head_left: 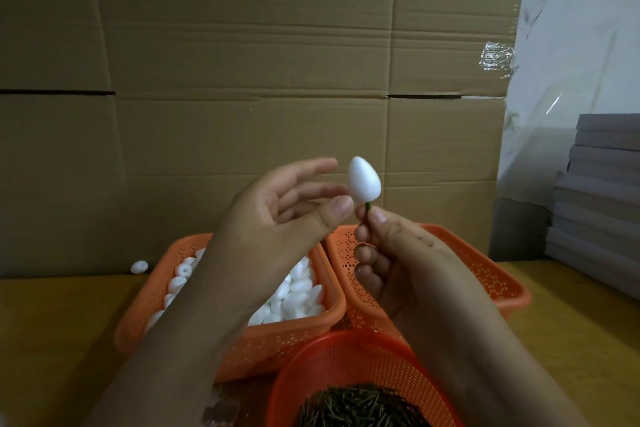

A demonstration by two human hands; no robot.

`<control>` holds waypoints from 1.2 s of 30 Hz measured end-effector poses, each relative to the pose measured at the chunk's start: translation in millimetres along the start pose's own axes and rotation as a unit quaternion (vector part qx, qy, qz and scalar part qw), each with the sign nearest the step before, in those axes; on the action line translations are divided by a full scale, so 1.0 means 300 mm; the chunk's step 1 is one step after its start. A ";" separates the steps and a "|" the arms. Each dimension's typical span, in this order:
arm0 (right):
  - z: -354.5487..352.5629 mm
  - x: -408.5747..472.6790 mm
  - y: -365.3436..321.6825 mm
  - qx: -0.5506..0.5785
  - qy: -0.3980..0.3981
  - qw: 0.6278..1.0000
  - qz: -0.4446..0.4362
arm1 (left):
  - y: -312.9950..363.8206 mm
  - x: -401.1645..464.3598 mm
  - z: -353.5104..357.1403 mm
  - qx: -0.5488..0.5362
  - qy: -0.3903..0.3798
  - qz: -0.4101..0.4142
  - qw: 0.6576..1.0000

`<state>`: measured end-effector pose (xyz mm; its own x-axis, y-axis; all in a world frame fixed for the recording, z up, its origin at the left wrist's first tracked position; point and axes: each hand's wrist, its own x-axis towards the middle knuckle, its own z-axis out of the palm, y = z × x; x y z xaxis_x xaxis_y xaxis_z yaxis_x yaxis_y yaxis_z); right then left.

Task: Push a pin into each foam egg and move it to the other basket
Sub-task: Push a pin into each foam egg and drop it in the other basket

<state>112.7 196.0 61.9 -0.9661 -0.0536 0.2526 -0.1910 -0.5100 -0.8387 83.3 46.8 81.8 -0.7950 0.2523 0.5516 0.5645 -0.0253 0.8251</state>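
Head view. Foam egg [364, 180] held aloft, pointed end up, above and between the two rear baskets, clear of both rims. Green pin [367, 207] seated in egg's lower end, short length of shaft visible between egg and fingers. Right hand [391, 260] pinching pin shaft between thumb and forefinger, remaining fingers curled below. Left hand [280, 215] spread, fingers straight and apart; thumb tip at egg's lower left side, contact not certain.

Left basket [311, 326], orange, perforated, filled with loose foam eggs [298, 291]; partly masked by left forearm. Right basket [498, 284], orange, perforated, standing just beside left basket, adjacent rims nearly touching; interior mostly hidden by right hand, contents not determinable. Round basket [332, 357], red-orange mesh, nearest the person, overlapping front edges of both rear baskets, holding heap of dark green pins [363, 406].

One stray egg [139, 266] lying on worktop [59, 329] at foot of cardboard wall [242, 62], well left of left basket. Cardboard wall closing off rear directly behind baskets. Grey stacked boards [599, 198] at right rear. Open worktop surface left of left basket and right of right basket.
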 end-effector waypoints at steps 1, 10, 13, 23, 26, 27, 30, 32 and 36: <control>0.001 0.002 0.000 0.027 0.002 1.000 0.011 | -0.005 0.000 0.001 0.008 -0.003 -0.005 1.000; 0.001 0.015 0.002 0.117 0.026 0.991 0.061 | -0.035 0.011 -0.002 0.046 0.022 -0.009 0.999; 0.004 0.012 0.011 0.093 0.001 0.993 0.070 | -0.040 0.008 0.012 0.029 -0.001 -0.018 0.999; -0.165 0.075 0.018 -0.370 0.170 0.911 -0.063 | -0.062 0.023 -0.039 0.161 0.076 0.006 0.984; -0.237 0.103 0.033 -0.606 0.165 0.776 -0.054 | -0.089 0.028 -0.058 0.265 0.085 -0.011 0.961; -0.257 0.107 0.042 -0.651 0.161 0.740 -0.038 | -0.097 0.029 -0.063 0.305 0.082 -0.023 0.949; -0.288 0.103 0.073 -0.738 0.150 0.658 0.007 | -0.120 0.026 -0.070 0.416 0.046 -0.068 0.905; -0.291 0.101 0.090 -0.755 0.145 0.639 0.027 | -0.137 0.023 -0.069 0.481 0.008 -0.099 0.871; -0.291 0.104 0.087 -0.760 0.147 0.632 0.035 | -0.153 0.015 -0.067 0.531 -0.041 -0.146 0.834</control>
<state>62.4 256.0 5.9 -0.9292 0.2462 0.2757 0.1244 0.9107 -0.3939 49.2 29.8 48.8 -0.9400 0.1637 0.2993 0.2619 0.9085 0.3256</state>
